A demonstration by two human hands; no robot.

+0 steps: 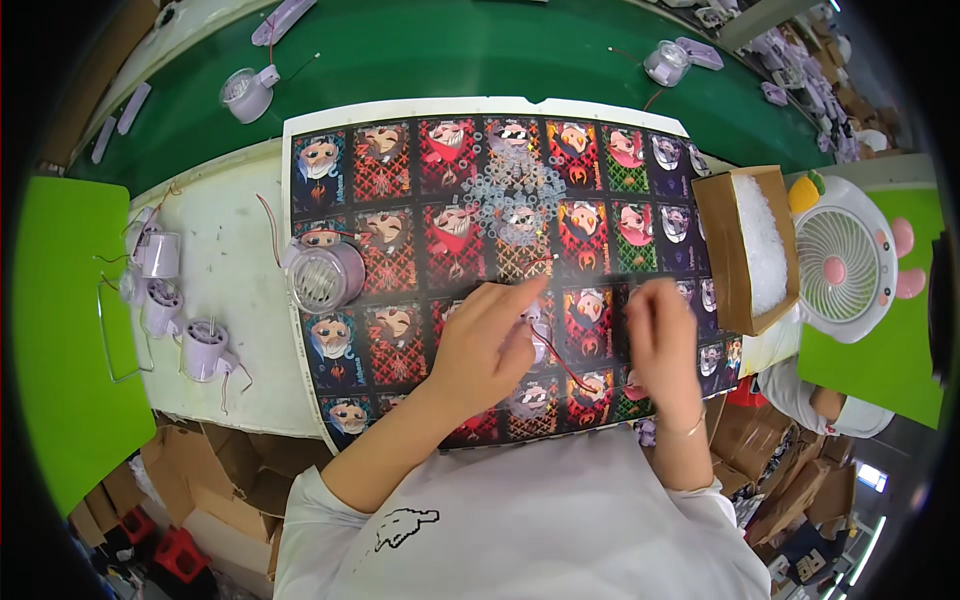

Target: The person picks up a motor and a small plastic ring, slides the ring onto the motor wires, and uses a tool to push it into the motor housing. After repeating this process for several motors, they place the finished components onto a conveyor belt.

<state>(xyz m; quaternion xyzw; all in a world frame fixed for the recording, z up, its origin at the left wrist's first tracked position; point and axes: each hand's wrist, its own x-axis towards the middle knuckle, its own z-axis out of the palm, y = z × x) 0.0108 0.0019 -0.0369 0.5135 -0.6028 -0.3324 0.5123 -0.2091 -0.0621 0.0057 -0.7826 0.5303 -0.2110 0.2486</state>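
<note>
My left hand is closed around a small lilac plastic part, mostly hidden by the fingers. A thin red wire runs out of that part across the printed sheet, and a small white plug shows above the fingertips. To the right, apart from it, my right hand is slightly blurred, its fingers curled together; whatever they hold, if anything, cannot be made out. Beyond my hands lies a loose pile of small clear rings. A round lilac fan housing with a clear rim sits left of my left hand.
The sheet carries rows of cartoon cards. Right of it stand an open cardboard box with white contents and a white desk fan. Several lilac motor units rest at left. A green conveyor belt with parts runs behind.
</note>
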